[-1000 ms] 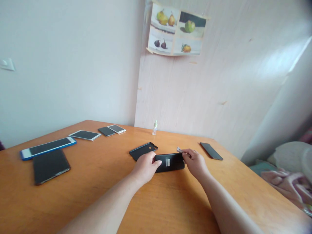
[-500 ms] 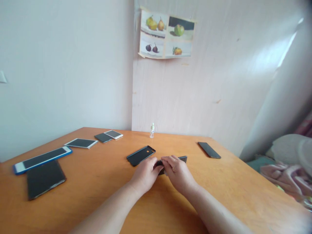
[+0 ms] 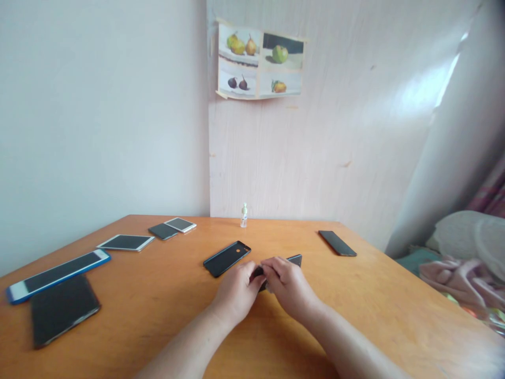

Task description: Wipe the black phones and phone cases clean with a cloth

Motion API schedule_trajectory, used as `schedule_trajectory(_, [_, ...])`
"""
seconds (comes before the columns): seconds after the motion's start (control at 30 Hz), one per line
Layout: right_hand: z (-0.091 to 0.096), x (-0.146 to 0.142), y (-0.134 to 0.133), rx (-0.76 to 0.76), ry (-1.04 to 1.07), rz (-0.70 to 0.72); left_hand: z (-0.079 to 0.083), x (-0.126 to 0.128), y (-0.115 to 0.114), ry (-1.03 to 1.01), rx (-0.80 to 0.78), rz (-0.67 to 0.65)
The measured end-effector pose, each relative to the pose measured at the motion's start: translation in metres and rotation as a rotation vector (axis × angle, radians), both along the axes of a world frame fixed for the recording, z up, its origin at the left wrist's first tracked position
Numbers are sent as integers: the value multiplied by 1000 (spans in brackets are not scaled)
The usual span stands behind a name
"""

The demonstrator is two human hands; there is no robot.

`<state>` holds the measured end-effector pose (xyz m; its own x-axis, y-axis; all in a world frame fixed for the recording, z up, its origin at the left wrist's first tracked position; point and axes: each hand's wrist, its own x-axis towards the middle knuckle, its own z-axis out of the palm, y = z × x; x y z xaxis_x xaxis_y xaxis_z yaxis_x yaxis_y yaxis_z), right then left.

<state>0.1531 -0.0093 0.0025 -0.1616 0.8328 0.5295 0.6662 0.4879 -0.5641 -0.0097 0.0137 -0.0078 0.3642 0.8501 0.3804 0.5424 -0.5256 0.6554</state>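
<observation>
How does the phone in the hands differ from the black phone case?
The held phone is in the left hand, the right hand over it; the phone case lies on the table. The held phone is mostly hidden by the hands, while the phone case shows its open inside and a round hole. Both are dark.

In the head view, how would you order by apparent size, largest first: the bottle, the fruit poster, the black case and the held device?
1. Fruit poster
2. Black case
3. Bottle
Not ranked: held device, mostly covered by the hands.
</observation>
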Motion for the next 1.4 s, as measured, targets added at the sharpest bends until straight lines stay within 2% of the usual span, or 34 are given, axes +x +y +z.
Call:
schedule_trajectory(0.03, [1, -6, -2, 2, -2, 38, 0, 0, 0, -10, 3, -15])
schedule_trajectory(0.1, [1, -4, -1, -17, 7, 5, 0, 0, 0, -3, 3, -7])
schedule_trajectory(0.27, [0, 52, 22, -135, 96, -363, -3, 0, 3, 49, 16, 49])
schedule_trajectory(0.33, [-1, 68, 28, -144, 108, -448, -3, -1, 4, 62, 24, 53])
schedule_trajectory(0.43, [-3, 62, 26, -103, 88, -391, -3, 0, 4, 69, 20, 55])
schedule_trajectory(0.63, [-5, 1, -2, -37, 100, 57, -3, 0, 3, -2, 11, -12])
schedule_trajectory(0.7, [-4, -5, -5, -39, 102, 121, -4, 0, 3, -28, 9, -42])
schedule_trajectory(0.77, [-3, 4, -1, -54, 112, 64, -4, 0, 4, -11, 6, -26])
schedule_trajectory(0.9, [-5, 43, 20, -117, 169, -247, -6, -1, 7, 27, -17, 11])
schedule_trajectory(1.0, [-11, 66, 34, -222, 269, -382, -10, -1, 11, -9, -78, -11])
schedule_trajectory(1.1, [-21, 72, 41, -332, 313, -411, -13, -2, 14, -74, -148, -10])
schedule_trajectory(1.2, [-28, 71, 43, -393, 253, -400, -14, -4, 17, -141, -203, 22])
schedule_trajectory(1.4, [-23, 77, 37, -419, 63, -374, -13, -8, 18, -206, -262, 71])
